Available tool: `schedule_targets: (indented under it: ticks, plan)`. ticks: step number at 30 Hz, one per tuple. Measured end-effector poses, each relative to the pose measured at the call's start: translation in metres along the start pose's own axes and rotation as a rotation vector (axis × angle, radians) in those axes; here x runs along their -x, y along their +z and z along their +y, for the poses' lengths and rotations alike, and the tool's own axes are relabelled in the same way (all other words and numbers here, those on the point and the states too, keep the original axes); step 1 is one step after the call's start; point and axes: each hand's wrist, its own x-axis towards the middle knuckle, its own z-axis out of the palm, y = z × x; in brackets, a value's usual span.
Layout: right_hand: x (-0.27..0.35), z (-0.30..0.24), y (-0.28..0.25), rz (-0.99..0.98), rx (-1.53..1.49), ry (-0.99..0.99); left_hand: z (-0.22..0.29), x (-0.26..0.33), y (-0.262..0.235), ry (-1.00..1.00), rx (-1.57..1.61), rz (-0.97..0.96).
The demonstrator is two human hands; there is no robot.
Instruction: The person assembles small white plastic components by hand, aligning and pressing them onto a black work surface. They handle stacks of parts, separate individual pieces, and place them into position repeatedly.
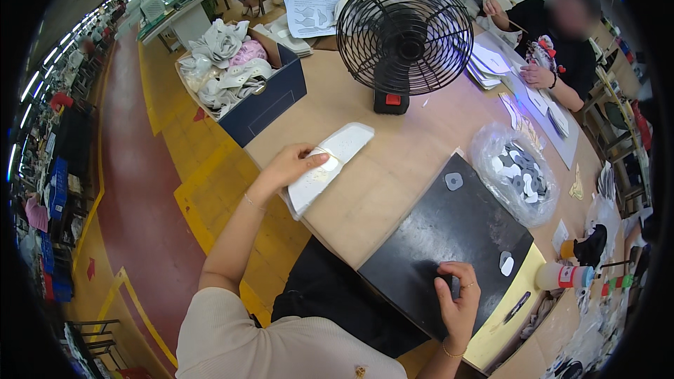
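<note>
My left hand grips a stack of white flat cut pieces by its near side, thumb on top. A thin band seems to run round the stack, which rests at the table's left edge. Over a black board my right hand is curled, thumb facing the fingers. Something small and dark shows between them, too hidden to name. A grey rounded piece with a pale centre lies on the board's far part. Close to the right hand lie small white and grey pieces.
A black caged fan stands at the back. Left of it sits a dark blue box of white pieces. A clear plastic bag holds grey and white pieces. Beyond it a co-worker handles white sheets. A bottle stands at right.
</note>
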Motion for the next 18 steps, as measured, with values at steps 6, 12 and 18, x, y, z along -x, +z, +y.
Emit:
schedule_targets:
  ticks: [6, 12, 18]
  plan:
    - [-0.001, 0.000, 0.007, -0.043, 0.032, 0.024, -0.003, -0.036, -0.053, 0.197, -0.360, 0.152]
    - [-0.006, 0.002, 0.013, -0.073, 0.060, 0.043, -0.010, -0.031, -0.059, 0.374, -0.687, 0.487]
    - [-0.004, 0.006, 0.013, -0.063, 0.120, 0.035, 0.012, 0.002, -0.023, 0.511, -1.064, 0.537]
